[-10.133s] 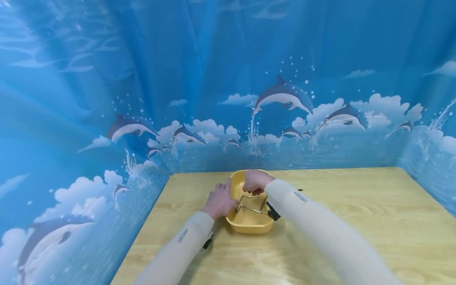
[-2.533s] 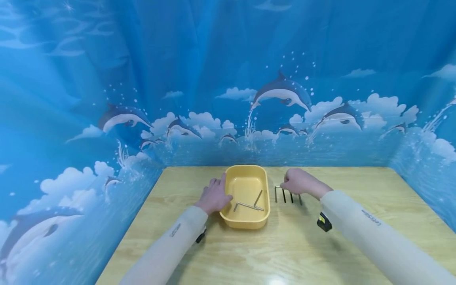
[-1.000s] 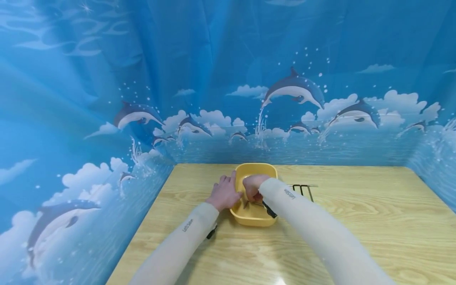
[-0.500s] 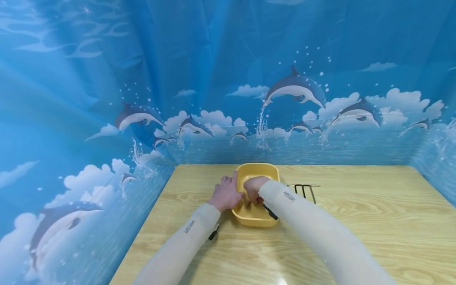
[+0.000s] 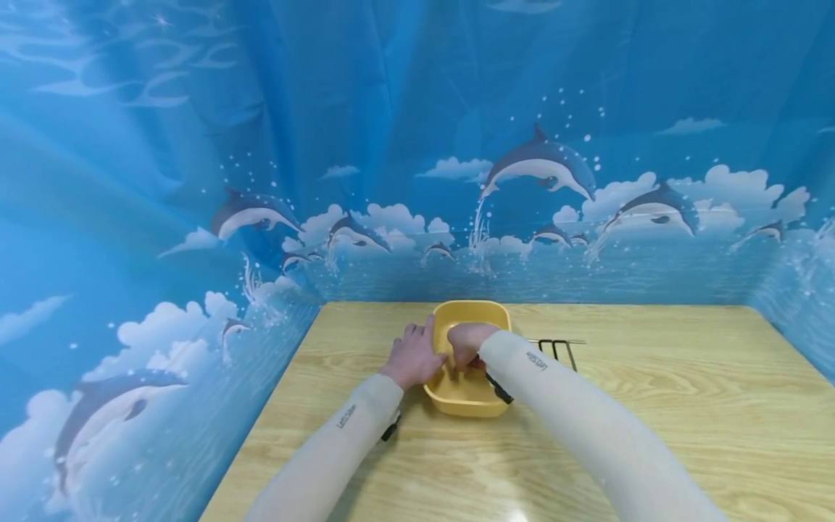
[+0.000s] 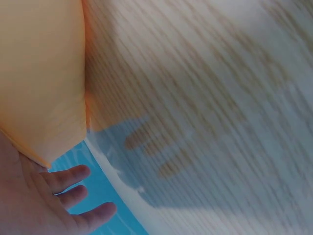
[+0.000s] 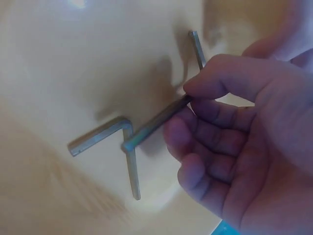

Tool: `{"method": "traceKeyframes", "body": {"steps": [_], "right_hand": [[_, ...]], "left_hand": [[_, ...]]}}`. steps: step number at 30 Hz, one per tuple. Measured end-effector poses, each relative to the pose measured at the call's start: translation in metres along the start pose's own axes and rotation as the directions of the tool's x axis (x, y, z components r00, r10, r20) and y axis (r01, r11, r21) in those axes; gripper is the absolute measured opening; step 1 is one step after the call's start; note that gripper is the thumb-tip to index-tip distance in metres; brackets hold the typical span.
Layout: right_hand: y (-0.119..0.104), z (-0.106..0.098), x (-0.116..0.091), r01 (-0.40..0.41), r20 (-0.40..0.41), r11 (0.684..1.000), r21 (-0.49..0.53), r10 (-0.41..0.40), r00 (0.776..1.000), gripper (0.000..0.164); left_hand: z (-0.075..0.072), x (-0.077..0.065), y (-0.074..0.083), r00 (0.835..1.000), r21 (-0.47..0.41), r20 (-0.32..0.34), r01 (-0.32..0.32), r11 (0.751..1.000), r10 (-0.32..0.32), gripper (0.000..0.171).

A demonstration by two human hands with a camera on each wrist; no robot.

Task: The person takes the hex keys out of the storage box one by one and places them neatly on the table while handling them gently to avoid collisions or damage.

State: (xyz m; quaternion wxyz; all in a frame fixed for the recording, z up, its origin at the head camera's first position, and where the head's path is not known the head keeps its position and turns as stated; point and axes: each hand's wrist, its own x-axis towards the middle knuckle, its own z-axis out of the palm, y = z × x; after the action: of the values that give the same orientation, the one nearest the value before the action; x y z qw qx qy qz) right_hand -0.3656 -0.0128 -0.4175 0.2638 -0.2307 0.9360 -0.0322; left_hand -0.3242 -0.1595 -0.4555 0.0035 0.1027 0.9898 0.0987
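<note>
In the head view my right hand (image 5: 467, 344) reaches down into a yellow plastic tray (image 5: 466, 407). Thumb and index finger pinch a metal hex key (image 7: 155, 125), seen in the right wrist view; the other fingers curl loosely. An L-shaped hex key (image 7: 96, 138) lies on the tray floor, partly crossed by the held one. Beyond the index fingertip shows the end of another metal rod (image 7: 196, 48). My left hand (image 5: 414, 355) rests against the tray's left rim, thumb at the edge. In the left wrist view several of its fingers (image 6: 73, 197) extend straight, off the tray wall.
Right of the tray, several dark and silver hex keys (image 5: 571, 355) lie in a row on the wooden table (image 5: 659, 406), partly hidden by my right sleeve (image 5: 561, 384). A blue dolphin-print curtain (image 5: 417, 145) encloses the back and sides.
Since 2.5 seconds ago, my right hand has moved left from the key row into the tray. Over the last second both hands have stayed nearly in place.
</note>
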Motion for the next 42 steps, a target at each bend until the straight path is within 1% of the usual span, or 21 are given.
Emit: {"method": "traceKeyframes", "body": {"steps": [7,13,19,23,26,29,31,33,36,40,42], "right_hand": [[0.003,-0.001,-0.002,0.002,-0.029,1.000,0.030,-0.001,1.000,0.017],[0.005,-0.003,-0.007,0.004,-0.064,0.998,0.062,-0.001,0.998,0.017],[0.010,-0.008,-0.015,0.005,-0.123,0.989,0.146,0.014,0.992,0.021],[0.017,-0.009,-0.023,0.038,-0.178,0.981,0.191,-0.003,0.984,0.027],[0.025,-0.010,-0.031,0.084,-0.217,0.973,0.215,-0.036,0.975,0.034],[0.035,-0.013,-0.041,0.124,-0.246,0.961,0.245,-0.063,0.967,0.041],[0.041,-0.014,-0.047,0.143,-0.256,0.949,0.282,-0.069,0.964,0.043],[0.047,-0.015,-0.053,0.157,-0.257,0.931,0.330,-0.072,0.964,0.040],[0.057,-0.015,-0.063,0.186,-0.267,0.901,0.392,-0.082,0.960,0.030],[0.076,-0.014,-0.080,0.234,-0.315,0.867,0.440,-0.095,0.944,0.014],[0.086,-0.012,-0.089,0.242,-0.337,0.849,0.469,-0.081,0.938,0.008]], "left_hand": [[0.002,-0.001,0.001,1.000,0.002,0.013,0.010,1.000,-0.010,0.086],[0.003,-0.001,0.000,1.000,-0.014,0.008,0.016,1.000,-0.016,0.086],[0.003,0.001,-0.001,1.000,-0.023,0.001,0.018,1.000,-0.018,0.086],[0.004,0.000,-0.002,0.999,-0.010,0.016,0.030,0.999,-0.030,0.085],[0.005,-0.001,-0.001,0.999,-0.010,0.028,0.039,0.999,-0.039,0.085],[0.005,0.000,-0.001,0.999,-0.020,0.020,0.037,0.999,-0.037,0.085],[0.005,0.001,-0.002,0.999,-0.023,0.017,0.042,0.999,-0.041,0.086],[0.005,0.000,-0.003,0.999,-0.024,0.019,0.048,0.999,-0.047,0.086],[0.006,-0.001,-0.004,0.998,-0.022,0.029,0.059,0.998,-0.059,0.086],[0.005,0.000,-0.004,0.999,-0.032,0.028,0.048,0.998,-0.047,0.086],[0.005,0.001,-0.002,0.999,-0.041,0.025,0.036,0.998,-0.035,0.086]]}}
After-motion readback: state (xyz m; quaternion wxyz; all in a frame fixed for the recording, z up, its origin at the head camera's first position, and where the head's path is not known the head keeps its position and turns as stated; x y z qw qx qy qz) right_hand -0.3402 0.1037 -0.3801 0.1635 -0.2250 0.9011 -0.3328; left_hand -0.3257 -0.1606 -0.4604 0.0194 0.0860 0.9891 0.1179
